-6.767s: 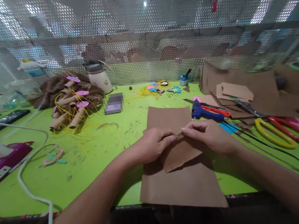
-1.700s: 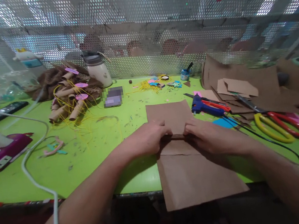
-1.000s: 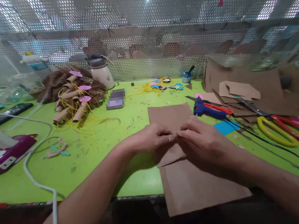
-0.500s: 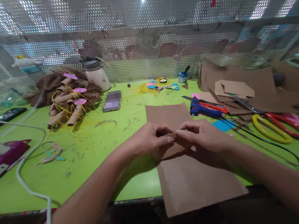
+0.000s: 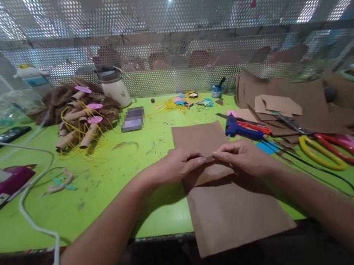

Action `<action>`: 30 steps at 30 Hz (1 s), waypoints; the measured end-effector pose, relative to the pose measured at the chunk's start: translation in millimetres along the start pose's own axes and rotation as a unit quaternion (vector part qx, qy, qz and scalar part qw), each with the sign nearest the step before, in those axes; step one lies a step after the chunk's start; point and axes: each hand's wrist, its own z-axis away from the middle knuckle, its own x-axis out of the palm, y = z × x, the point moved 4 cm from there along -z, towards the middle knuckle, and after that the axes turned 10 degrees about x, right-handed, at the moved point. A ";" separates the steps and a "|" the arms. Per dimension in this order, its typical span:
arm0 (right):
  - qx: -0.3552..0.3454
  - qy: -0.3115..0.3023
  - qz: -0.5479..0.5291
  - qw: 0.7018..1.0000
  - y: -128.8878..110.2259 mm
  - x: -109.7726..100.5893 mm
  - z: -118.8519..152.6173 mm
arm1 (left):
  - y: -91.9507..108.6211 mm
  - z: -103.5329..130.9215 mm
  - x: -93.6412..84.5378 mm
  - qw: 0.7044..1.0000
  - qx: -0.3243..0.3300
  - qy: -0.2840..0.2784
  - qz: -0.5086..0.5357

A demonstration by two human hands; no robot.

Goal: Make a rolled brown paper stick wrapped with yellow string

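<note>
Brown paper | pinched by both hands | edge, rolled or folded: unclear

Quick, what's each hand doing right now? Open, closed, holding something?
Left hand: closed, pinching the brown paper between thumb and fingers.
Right hand: closed too, pinching the same paper.

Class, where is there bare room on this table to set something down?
A wide bare patch of table, scraps aside, lies between the white cable and left forearm. A smaller one separates the blurred purple item from the brown paper. Crowded: beyond and right of the right hand, with glue gun, scissors, paper stack; back left, with rolls.
</note>
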 end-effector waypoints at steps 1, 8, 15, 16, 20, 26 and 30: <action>0.000 -0.001 -0.003 1.000 1.0 0.0 -0.6 | -0.7 -0.1 0.1 1.000 -0.004 -0.006 -0.008; -0.024 -0.034 0.026 0.999 -2.7 2.6 -3.2 | -5.4 -0.9 1.9 1.000 -0.009 -0.011 -0.020; -0.108 0.025 0.123 0.986 -11.1 2.2 3.3 | 0.8 -2.5 2.3 0.996 -0.025 0.003 -0.089; -0.110 0.030 0.139 0.984 -11.6 2.5 4.1 | 1.3 -2.8 3.0 0.994 -0.022 0.004 -0.103; -0.106 0.021 0.151 0.983 -12.2 3.9 5.6 | 1.1 -3.1 6.4 0.991 -0.008 0.002 -0.135; -0.026 -0.017 0.086 0.996 -5.6 5.9 3.9 | 2.3 -2.0 7.7 0.989 0.001 0.002 -0.148; -0.020 -0.017 0.098 0.995 -3.3 5.4 3.1 | 4.5 -1.2 6.7 0.988 0.000 0.017 -0.154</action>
